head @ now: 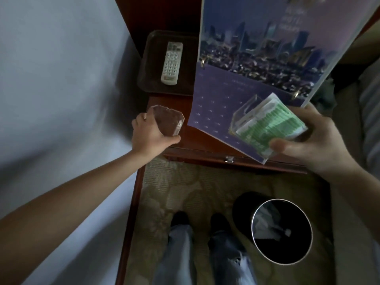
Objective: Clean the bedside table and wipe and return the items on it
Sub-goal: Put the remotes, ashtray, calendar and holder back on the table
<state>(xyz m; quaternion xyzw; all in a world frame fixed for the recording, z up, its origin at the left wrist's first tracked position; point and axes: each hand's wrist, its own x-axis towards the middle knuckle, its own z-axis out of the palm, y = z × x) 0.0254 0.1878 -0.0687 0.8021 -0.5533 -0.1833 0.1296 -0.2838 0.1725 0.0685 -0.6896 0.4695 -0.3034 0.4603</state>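
Bedside worktop (191, 145): faceted clear glass (166, 120), likely fragile and slippery, is gripped edgewise by left hand (150, 138); calendar (257, 58) and acrylic leaflet holder (246, 114) are clasped by right hand (320, 138).

Dim bedroom corner.
Below the dark wooden bedside table (192, 140), patterned beige carpet (185, 186) lies between a pale bed (61, 79) with a wooden side rail (128, 212) and striped bedding (370, 103); a round black waste bin (242, 204) stands on it.
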